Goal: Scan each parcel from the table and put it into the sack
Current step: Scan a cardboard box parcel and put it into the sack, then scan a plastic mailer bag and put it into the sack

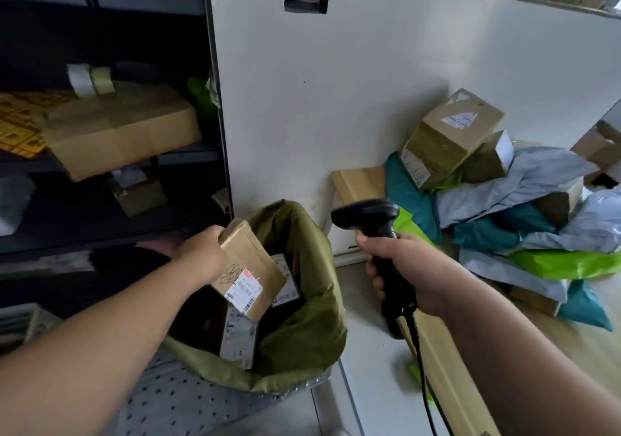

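Lower centre: left hand grips a small flat brown cardboard parcel with a white barcode label by its upper end, fingers curled round it. It is held tilted over the mouth of the olive-green fabric sack, not released. Right hand, centre frame, is clenched round the grip of a black corded handheld barcode scanner, head aimed left toward the parcel. Cannot tell whether the scan has registered. At least two labelled boxes already lie in the sack. Further back, right: a heap of grey, teal and lime plastic mailers and brown cartons waits on the pale wooden table. Judgement: several done, most left.
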Tool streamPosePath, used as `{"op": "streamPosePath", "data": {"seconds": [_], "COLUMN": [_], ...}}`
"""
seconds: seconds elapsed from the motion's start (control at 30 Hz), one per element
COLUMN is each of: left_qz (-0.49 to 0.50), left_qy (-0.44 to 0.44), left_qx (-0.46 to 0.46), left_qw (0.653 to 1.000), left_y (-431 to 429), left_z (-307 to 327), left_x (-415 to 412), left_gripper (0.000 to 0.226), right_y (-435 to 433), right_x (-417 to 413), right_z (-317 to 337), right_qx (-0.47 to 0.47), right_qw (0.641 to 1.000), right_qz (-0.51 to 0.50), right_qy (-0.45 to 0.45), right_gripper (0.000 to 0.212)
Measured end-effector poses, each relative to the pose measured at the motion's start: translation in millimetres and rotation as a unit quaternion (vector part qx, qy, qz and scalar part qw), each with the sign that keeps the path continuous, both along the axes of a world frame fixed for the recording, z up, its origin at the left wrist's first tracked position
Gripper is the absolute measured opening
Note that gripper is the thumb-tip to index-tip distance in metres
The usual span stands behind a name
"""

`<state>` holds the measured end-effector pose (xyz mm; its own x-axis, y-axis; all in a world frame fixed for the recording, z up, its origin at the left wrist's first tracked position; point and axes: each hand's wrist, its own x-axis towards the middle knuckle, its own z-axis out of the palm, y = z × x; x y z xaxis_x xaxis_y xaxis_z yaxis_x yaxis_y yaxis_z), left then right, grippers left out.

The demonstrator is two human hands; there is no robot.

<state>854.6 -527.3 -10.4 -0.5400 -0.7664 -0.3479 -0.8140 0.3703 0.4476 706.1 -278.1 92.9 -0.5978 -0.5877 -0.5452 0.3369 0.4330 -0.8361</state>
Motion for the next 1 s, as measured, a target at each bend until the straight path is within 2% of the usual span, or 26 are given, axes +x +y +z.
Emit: {"op": "streamPosePath", "data": {"seconds": [0.07,0.2,0.33,0.5,0.63,0.73,0.83,1.0], "left_qz": [-0.021,-0.048,-0.048,-0.059,-0.112,-0.149,-0.198,-0.213], "left_qy": [-0.026,-0.025,-0.057,-0.028,0.037,0.076,0.069,-0.003], "left_qx": [0.007,0.058,0.153,0.102,0.013,-0.016,-0.015,0.062], "left_qw": [0.999,0.997,0.985,0.993,0.993,0.986,0.978,0.975], "left_y": [6,17,28,39,55,80,109,147], "left_z": [-13,-37,-46,-32,-3,15,17,-17], "left_x": [-4,-14,-29,-75,-141,-196,-249,-311], "left_gripper": [0.049,0.048,0.071,0.078,0.078,0.077,0.081,0.089], "right_y": [0,4,12,25,46,65,84,109], "right_x": [0,-5,-23,-61,-106,-145,-181,-219], "right_z": [-9,-22,-27,-23,-22,-22,-29,-60], "right_qx": [0.01,0.02,0.02,-0.003,-0.017,-0.031,-0.045,-0.038], "right_qw": [1.0,0.999,0.999,0.998,0.996,0.993,0.988,0.984], "right_qz": [-0.008,-0.027,-0.035,-0.047,-0.078,-0.111,-0.144,-0.17], "right_qy": [-0.009,-0.023,-0.032,-0.033,-0.028,-0.023,-0.023,-0.035], "right_gripper": [0.023,0.024,0.023,0.021,0.021,0.022,0.023,0.023]}}
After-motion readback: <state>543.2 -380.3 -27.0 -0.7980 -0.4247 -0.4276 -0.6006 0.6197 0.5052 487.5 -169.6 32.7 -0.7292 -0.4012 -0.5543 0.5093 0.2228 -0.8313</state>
